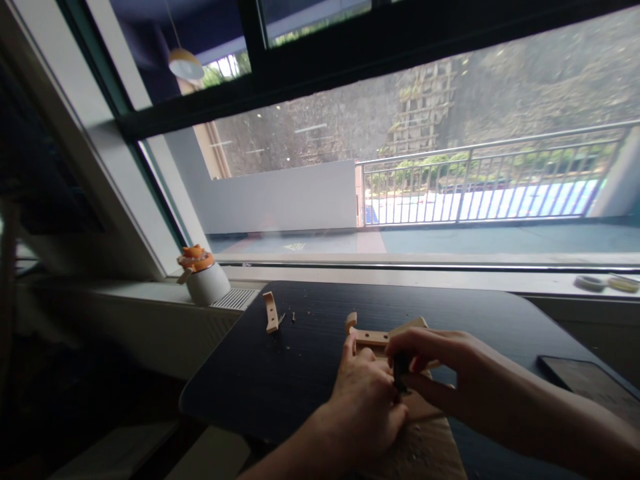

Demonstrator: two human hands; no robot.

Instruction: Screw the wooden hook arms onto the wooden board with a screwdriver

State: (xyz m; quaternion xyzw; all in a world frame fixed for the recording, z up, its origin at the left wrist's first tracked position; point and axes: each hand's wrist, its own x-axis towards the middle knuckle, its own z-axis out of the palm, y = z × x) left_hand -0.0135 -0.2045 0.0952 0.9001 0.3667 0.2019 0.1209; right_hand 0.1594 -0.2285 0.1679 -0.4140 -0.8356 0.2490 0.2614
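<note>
My left hand [367,393] rests on a light wooden assembly [373,333] on the dark table [280,373], fingers curled and pressing it down. My right hand [435,370] is pinched around a small dark tool [400,370], held upright against the wood just right of my left hand. A wooden board [430,447] lies under both hands near the front edge. A separate curved wooden piece [271,312] with holes lies alone to the left, with a few small screws or chips [290,319] beside it.
A small white pot with an orange top [203,275] stands on the window ledge at the left. A dark flat slab [580,377] lies at the table's right. Tape rolls [605,283] sit on the right sill. A large window faces a balcony railing.
</note>
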